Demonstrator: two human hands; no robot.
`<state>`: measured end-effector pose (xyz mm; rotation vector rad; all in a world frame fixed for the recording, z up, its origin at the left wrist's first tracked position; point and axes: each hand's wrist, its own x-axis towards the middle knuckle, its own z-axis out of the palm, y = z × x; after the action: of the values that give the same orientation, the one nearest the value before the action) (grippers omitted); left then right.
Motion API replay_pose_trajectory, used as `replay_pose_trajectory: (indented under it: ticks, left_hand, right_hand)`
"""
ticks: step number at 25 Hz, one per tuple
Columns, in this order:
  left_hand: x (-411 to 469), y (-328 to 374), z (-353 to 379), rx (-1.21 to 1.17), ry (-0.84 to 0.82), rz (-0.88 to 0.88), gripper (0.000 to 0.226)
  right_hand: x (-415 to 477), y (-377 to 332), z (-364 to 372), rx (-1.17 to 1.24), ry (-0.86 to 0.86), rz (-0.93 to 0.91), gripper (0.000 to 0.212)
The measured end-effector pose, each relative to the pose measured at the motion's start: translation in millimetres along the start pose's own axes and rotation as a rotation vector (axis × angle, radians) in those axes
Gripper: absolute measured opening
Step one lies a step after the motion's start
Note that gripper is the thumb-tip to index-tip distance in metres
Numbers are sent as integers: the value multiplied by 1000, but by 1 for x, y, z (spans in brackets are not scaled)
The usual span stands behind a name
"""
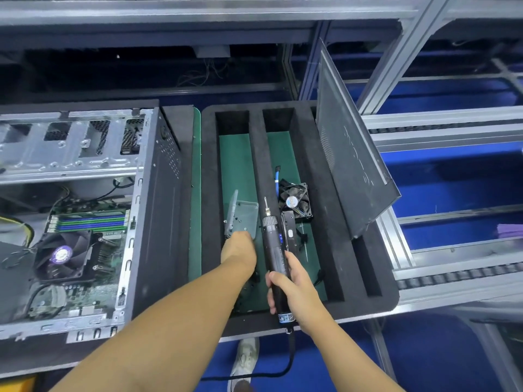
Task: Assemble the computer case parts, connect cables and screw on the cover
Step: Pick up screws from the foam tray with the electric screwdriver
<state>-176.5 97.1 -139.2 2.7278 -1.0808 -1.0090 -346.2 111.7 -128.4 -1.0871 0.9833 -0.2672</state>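
Observation:
The open computer case (152,216) lies on its side at the left, with its motherboard (85,250) and CPU fan exposed. My right hand (294,287) grips a black electric screwdriver (273,250), bit pointing away, over the black foam tray (334,250). My left hand (239,250) reaches into the tray's left slot and touches a clear plastic screw box (243,215); its fingers are hidden behind the back of the hand. The dark side cover panel (351,154) leans upright in the tray's right slot.
A small black fan (295,200), a blue cable (276,182) and a black flat part (290,230) lie in the tray's middle slot. Aluminium roller rails (452,273) run on the right. The screwdriver cord (288,360) hangs below the table edge above my shoe (244,360).

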Motion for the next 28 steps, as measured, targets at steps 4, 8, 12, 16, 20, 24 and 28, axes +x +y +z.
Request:
replay_pose_trajectory:
  ticks: [4,8,12,16,20,24,28]
  left_hand:
    - [-13,1,-13,-889,-26,-115,9]
    - [-38,0,-44,-1548,-56,16,10]
    - [-59,-7,-84,-1723,-154,125,21]
    - [-77,-27,-120,-1810,-183,189,23]
    - [-100,-64,-150,-1783,-211,284,21]
    - [-121,-109,-179,-1727,-241,364,21]
    - [-144,-170,-198,-1763,-284,435,21]
  right_hand:
    - [-10,-13,-4,68,-27,-9,68]
    - [-25,-31,-10,62,-75,-17,73]
    - [-40,-60,6,-7,-136,-85,65]
    - [-66,-78,41,-53,-183,-136,42]
    - [-92,-84,88,-127,-124,-146,61]
    - [-119,-90,133,-207,-64,-150,69]
    - [-148,-94,187,-248,-99,-158,45]
